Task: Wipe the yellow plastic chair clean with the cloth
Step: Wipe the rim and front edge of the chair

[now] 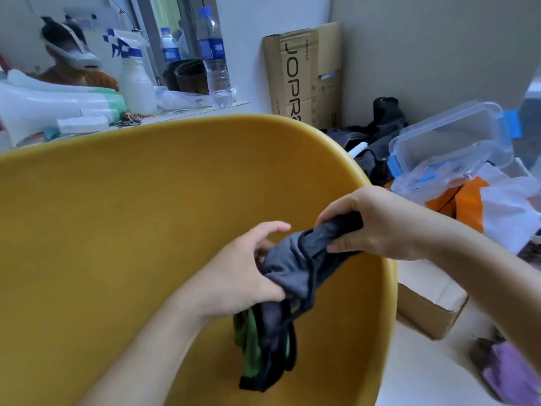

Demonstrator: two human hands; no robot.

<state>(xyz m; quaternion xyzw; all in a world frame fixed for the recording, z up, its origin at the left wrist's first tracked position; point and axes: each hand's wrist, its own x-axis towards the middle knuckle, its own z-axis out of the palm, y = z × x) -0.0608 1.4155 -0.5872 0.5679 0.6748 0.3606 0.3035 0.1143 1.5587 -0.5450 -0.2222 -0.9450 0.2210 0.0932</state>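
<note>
Both hands' fingers (336, 247) around the cloth (289, 273) (above yellow chair (117, 215)).

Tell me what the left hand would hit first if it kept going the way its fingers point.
The left hand points up and right, toward the bunched grey cloth it already grips. Straight beyond that, it would probably meet the right hand holding the cloth's other end, though depth is hard to judge.
</note>
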